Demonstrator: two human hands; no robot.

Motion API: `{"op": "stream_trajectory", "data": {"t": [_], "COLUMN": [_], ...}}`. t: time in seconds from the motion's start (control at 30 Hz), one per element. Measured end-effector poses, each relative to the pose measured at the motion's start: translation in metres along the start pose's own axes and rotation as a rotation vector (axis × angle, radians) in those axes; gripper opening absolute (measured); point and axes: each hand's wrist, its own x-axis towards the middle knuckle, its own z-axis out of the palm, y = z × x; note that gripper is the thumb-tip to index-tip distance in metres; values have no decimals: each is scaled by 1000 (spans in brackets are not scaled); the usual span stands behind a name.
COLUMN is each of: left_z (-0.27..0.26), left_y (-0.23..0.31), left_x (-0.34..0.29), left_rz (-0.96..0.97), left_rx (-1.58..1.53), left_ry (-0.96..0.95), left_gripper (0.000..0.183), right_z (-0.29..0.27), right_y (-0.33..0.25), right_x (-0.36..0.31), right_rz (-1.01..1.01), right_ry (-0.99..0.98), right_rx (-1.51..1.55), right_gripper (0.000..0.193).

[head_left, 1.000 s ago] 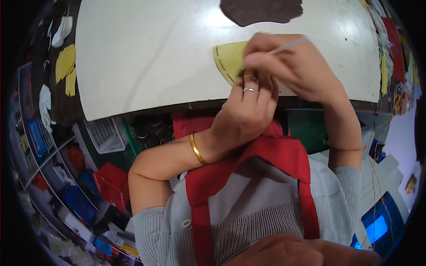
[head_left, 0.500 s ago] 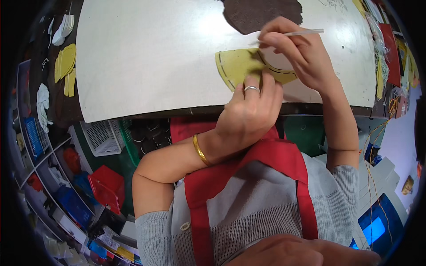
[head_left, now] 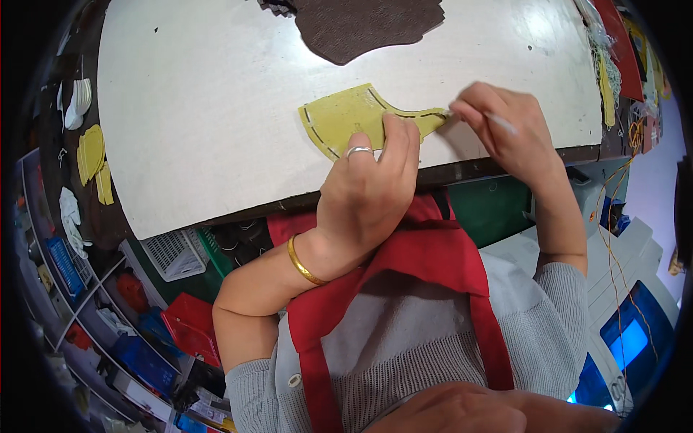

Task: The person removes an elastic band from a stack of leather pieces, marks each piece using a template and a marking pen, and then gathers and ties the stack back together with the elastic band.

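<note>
A yellow card template [head_left: 343, 121] with dark slots along its edges lies on the white tabletop; its wide end is at the left, and it narrows to a tip at the right. My left hand [head_left: 372, 184], wearing a ring, rests on its near edge with fingers stretched out, pressing it down. Whether anything lies under the template I cannot tell. At the narrow tip, my right hand [head_left: 509, 137] pinches a thin, pale pen [head_left: 500, 123], its point close to the template's end. Beyond the template lies a stack of dark brown, leather-like pieces [head_left: 368, 29].
More yellow templates [head_left: 91, 155] lie at the left edge of the table, beside white curved pieces [head_left: 78, 105] and a white glove [head_left: 70, 216]. A red sheet [head_left: 619, 50] lies far right. Below the table are a white basket [head_left: 173, 254] and a red bin [head_left: 191, 326].
My right hand has moved with the pen from the template's far edge to its narrow right tip. My left hand stays on the template. The whole view has shifted and turned slightly.
</note>
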Motion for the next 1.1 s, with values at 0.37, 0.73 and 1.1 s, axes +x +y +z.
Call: {"op": "stream_trajectory", "data": {"t": [0.37, 0.73, 1.1], "left_z": [2, 14, -2], "left_y": [-9, -54, -44], "left_x": [-2, 42, -33], "left_rz": [-35, -151, -39], "left_rx": [-70, -208, -424], "left_ry": [62, 112, 223], "left_gripper": [33, 41, 23], "right_z": [11, -24, 7], "right_y": [-18, 85, -7], "right_x": [15, -41, 14], "right_rz": [266, 610, 502], "right_ry": [-64, 159, -189], "right_rx": [296, 217, 678], "right_gripper": [22, 23, 19]}}
